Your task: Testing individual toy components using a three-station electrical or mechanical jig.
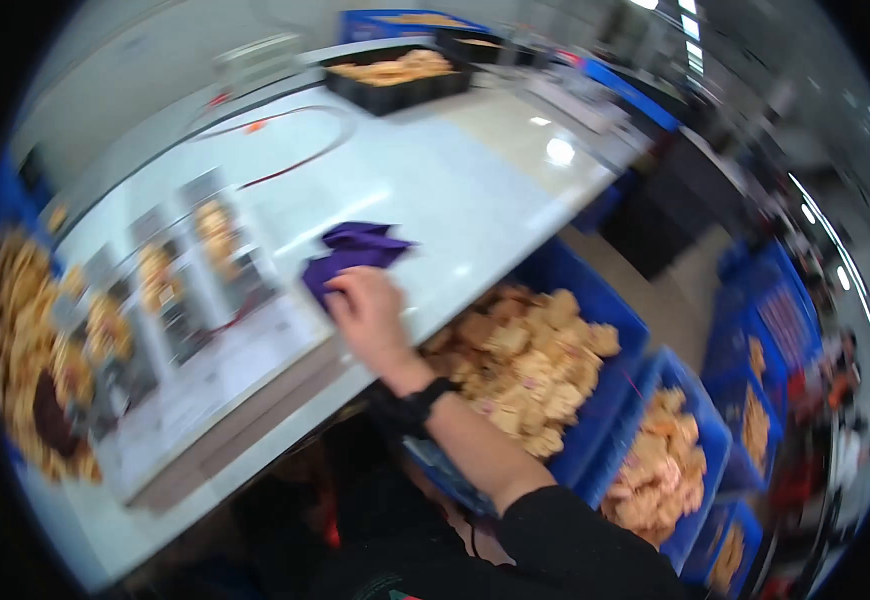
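My right hand point(367, 310) reaches over the white table, its thumb and fingers closed at the near edge of a crumpled purple cloth point(358, 245). A dark band circles the wrist. The cloth lies on the tabletop beside a pale fixture board point(225, 405). Along that board stand several clear and metal holders with tan pieces point(217, 235) in them, blurred by motion. My left hand does not show. At the far left, a dark maroon object point(55, 415) rests by a heap of tan pieces point(20, 300); its kind is too blurred to tell.
Below the table's right edge stand a blue crate point(627, 318) and a blue bin point(713, 425) holding tan pieces. A black tray point(385, 98) of similar pieces sits at the back. A dark red cable point(290, 172) curves across the tabletop point(465, 165). More blue crates point(790, 300) stand farther right.
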The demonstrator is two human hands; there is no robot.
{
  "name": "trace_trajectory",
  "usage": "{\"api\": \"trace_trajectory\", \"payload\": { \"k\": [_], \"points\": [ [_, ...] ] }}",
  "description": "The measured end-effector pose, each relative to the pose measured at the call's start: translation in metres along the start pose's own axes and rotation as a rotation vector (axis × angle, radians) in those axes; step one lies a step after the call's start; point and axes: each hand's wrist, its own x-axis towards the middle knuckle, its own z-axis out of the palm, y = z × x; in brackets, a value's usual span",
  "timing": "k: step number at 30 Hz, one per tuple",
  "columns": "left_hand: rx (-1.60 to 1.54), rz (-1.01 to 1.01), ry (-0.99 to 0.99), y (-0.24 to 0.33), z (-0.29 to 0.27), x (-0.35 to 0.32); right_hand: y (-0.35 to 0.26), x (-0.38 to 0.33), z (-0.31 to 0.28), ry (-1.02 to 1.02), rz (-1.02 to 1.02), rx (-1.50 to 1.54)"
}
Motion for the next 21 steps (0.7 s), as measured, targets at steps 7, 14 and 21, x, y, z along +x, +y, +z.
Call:
{"api": "trace_trajectory", "payload": {
  "k": [7,14,21],
  "points": [
    [-0.169,0.242,-0.209,-0.119,-0.08,0.231,-0.006,-0.011,0.016,0.153,0.113,0.098],
    [-0.442,-0.276,-0.603,0.014,-0.142,0.388,-0.008,-0.016,0.018,0.11,0.215,0.13],
    [-0.347,0.106,-0.351,-0.021,-0.077,0.405,-0.013,-0.01,0.011,0.306,0.127,0.108]
  ]
}}
